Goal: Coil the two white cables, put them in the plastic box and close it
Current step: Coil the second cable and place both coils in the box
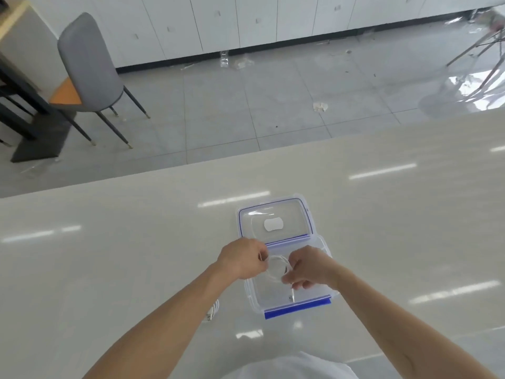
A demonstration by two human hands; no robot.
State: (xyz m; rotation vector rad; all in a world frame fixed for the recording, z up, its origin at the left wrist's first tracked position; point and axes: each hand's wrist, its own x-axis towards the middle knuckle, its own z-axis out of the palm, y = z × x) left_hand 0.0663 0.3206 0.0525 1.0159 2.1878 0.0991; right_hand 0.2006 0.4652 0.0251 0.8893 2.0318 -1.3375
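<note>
Two hands hold one coiled white cable above the open plastic box, the loop suspended between them. The left hand pinches the coil's left side with curled fingers; the right hand pinches its right side, and a short tail of cable with a plug hangs from under the right hand into the box.

A second white cable lies on the worktop just below the left forearm, beside the box's left wall, with its metal plug showing and most of its length hidden by the arm.

One clear box, one lid: the lid, edged in blue, lies flat on the worktop directly beyond the hands, its near edge touching the box's far rim. One blue latch hangs at the box's near edge, toward the person, and another blue strip shows at the junction with the lid.

The pale, glossy worktop spreads wide to either side of both hands, and its far edge runs well beyond the lid. Beyond that edge lies a grey tiled floor with scattered litter, one grey chair far to the left, and a row of white cabinets along the back wall.
</note>
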